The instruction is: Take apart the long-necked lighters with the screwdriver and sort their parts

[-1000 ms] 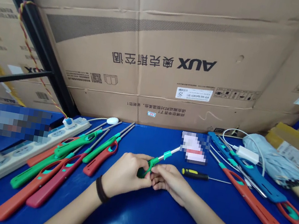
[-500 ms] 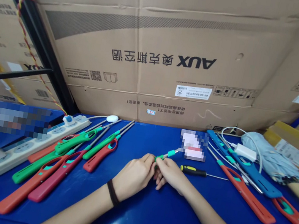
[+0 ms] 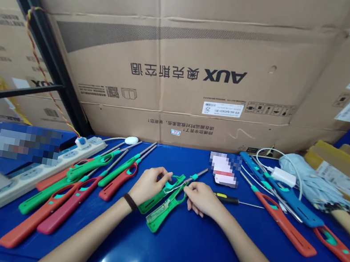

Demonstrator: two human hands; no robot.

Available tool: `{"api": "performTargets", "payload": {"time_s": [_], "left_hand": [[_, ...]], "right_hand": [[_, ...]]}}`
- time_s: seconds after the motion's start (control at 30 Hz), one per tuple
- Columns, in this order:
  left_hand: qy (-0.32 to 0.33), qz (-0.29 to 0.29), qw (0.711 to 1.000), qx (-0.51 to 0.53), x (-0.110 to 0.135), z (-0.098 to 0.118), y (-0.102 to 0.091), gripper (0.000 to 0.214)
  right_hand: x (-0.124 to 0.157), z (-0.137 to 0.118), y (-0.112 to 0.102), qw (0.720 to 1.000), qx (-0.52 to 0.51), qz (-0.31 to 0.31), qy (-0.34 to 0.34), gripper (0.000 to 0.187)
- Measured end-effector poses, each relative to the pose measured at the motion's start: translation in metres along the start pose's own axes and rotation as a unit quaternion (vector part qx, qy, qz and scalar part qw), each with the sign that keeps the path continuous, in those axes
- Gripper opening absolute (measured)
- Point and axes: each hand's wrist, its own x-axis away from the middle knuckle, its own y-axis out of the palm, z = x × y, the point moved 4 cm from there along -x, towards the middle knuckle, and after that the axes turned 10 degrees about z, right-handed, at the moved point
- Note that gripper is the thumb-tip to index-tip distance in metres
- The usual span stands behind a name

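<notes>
A green long-nosed lighter lies split into two casing halves in front of me. My left hand [image 3: 153, 186] pinches the left casing half [image 3: 147, 206] near its trigger loop. The right casing half [image 3: 164, 218] carries a clear fuel tank [image 3: 158, 210], and a thin white wire shows near its neck. The fingers of my right hand [image 3: 202, 197] are closed on this half at the neck, where the metal tube [image 3: 202, 172] points away from me. Beyond my right hand lies a black-and-yellow screwdriver [image 3: 227, 199].
Several red and green lighters [image 3: 62, 212] lie to the left beside a white power strip [image 3: 65, 159]. At right are an orange lighter [image 3: 287, 225], a blue lighter [image 3: 300, 207] and a folded light-blue umbrella [image 3: 316, 185]. A phone [image 3: 225, 169] rests near the cardboard wall [image 3: 191, 39].
The green lighter's casing has come apart into two halves, showing its inside. My left hand has moved left and up, away from my right hand.
</notes>
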Motion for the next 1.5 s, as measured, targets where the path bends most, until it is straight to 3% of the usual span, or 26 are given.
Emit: {"api": "performTargets", "payload": {"time_s": [0.23, 0.57, 0.73, 0.87, 0.97, 1.27, 1.4, 1.5], "left_hand": [[-0.012, 0.024, 1.0, -0.007, -0.008, -0.016, 0.001, 0.038], [0.138, -0.034, 0.989, -0.041, -0.003, -0.009, -0.021, 0.023], [0.164, -0.05, 0.984, -0.047, 0.0, -0.015, -0.015, 0.022], [0.186, -0.054, 0.98, -0.045, 0.001, -0.011, -0.014, 0.015], [0.198, -0.06, 0.977, -0.048, 0.003, -0.006, -0.014, 0.011], [0.233, -0.068, 0.967, -0.08, 0.009, 0.001, -0.013, 0.018], [0.263, -0.051, 0.96, -0.082, 0.01, 0.006, -0.013, 0.017], [0.28, -0.04, 0.955, -0.085, 0.01, 0.008, -0.014, 0.018]], "right_hand": [[0.003, -0.002, -0.013, 0.995, 0.079, 0.057, -0.037, 0.029], [0.007, -0.004, -0.016, 0.966, 0.122, 0.166, -0.156, 0.031], [0.024, -0.021, -0.011, 0.943, 0.116, 0.132, -0.282, 0.004], [0.034, -0.026, -0.003, 0.914, 0.114, 0.063, -0.384, 0.018], [0.034, -0.024, 0.001, 0.917, 0.125, 0.045, -0.376, 0.024], [0.036, -0.025, 0.004, 0.92, 0.146, 0.059, -0.36, 0.019], [0.036, -0.026, 0.002, 0.92, 0.135, 0.091, -0.356, 0.019], [0.032, -0.025, -0.003, 0.922, 0.119, 0.149, -0.338, 0.025]]}}
